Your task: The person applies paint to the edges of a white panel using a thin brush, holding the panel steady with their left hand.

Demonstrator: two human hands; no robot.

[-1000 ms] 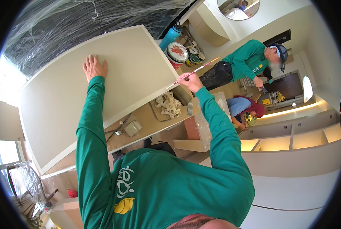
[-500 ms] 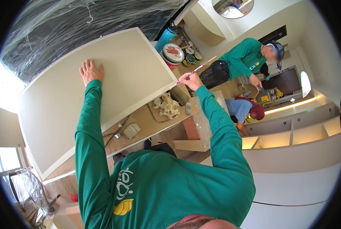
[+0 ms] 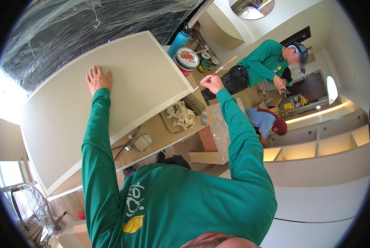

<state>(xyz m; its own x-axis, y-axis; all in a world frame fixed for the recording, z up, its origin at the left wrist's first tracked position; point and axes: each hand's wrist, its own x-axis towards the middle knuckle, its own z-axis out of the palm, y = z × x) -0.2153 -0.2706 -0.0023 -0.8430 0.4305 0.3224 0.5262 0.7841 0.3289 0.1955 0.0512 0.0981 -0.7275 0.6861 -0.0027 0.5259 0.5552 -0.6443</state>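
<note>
Your right hand (image 3: 212, 84) is closed in a pinch on a slim red-and-white brush (image 3: 225, 66), back end pointing up and right. Fingers cover its middle. Tip is at the panel's right-hand corner; too small to tell if it's touching or just off the edge.

Your left hand (image 3: 99, 80) is flat, fingers a bit spread, palm down on the pale panel (image 3: 131, 95), holding nothing. Palm contact itself is hidden under the hand. Panel lies face up in front of you, pale border strip round it; your left sleeve covers part of the near edge.

Below the near edge: wooden surface (image 3: 158, 136) with crumpled cloth (image 3: 181, 115) and a small grey box (image 3: 143, 141). Panel hides the rest of that surface.

Past the far right corner: blue bottle (image 3: 180, 42) beside a lidded bucket (image 3: 187, 59), bucket partly behind the panel. Clear plastic sheeting (image 3: 90, 37) beyond the far edge, cut off at top.

Off right: co-worker in green (image 3: 257, 62), handheld item too small to identify. Another in blue (image 3: 261, 120) bends by the lit shelves (image 3: 301, 153); hands not clear.
</note>
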